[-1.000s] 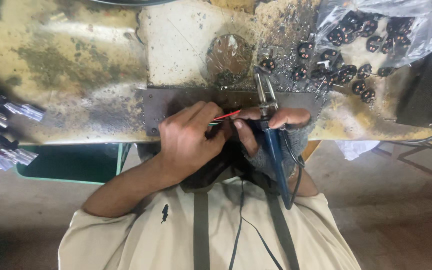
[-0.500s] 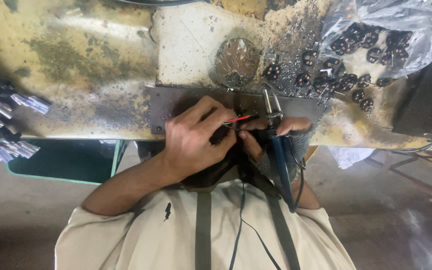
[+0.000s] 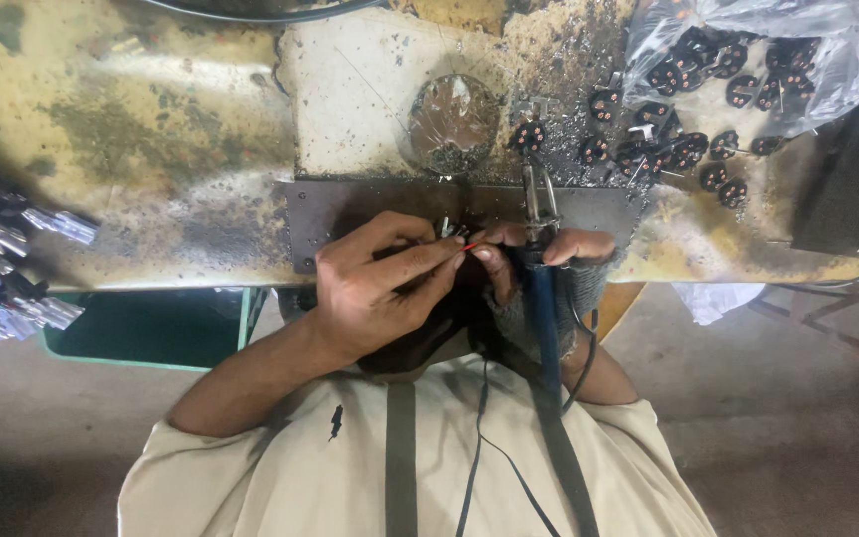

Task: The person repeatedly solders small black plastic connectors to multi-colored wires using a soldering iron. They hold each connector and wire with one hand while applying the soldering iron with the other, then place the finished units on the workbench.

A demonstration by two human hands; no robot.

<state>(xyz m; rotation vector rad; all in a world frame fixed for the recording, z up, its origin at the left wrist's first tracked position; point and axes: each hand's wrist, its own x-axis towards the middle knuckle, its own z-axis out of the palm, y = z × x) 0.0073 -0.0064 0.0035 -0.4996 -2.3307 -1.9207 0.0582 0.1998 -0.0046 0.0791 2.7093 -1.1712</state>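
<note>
In the head view the picture is turned over: the person's torso fills the lower part and the stained workbench (image 3: 181,149) runs across the top.

The left hand (image 3: 375,293) comes up from the lower left, forearm bare and slanting toward the middle, wrist bent so the knuckles face the camera. Its fingers are curled tight, with the thumb and forefinger pinched together on a thin red wire (image 3: 471,245), whose short visible stretch runs slantwise up to the right.

The right hand (image 3: 549,249) sits just beside the left, largely hidden behind it and behind a tool. It is clenched around the blue handle of a soldering iron (image 3: 541,298). The iron's long axis stands nearly upright in the picture: handle toward the torso, metal tip pointing away over the bench edge toward a dark metal plate (image 3: 350,214). A black cord (image 3: 479,438) hangs from the hands down over the shirt.

The fingertips of both hands meet at the near edge of the plate, where the wire end and a small part lie; that part is too small to make out.

Beyond the iron's tip, small black round parts (image 3: 688,149) are scattered on the bench, spilling from a clear plastic bag (image 3: 827,60). At the left edge lies a bundle of connectors (image 3: 2,268).
</note>
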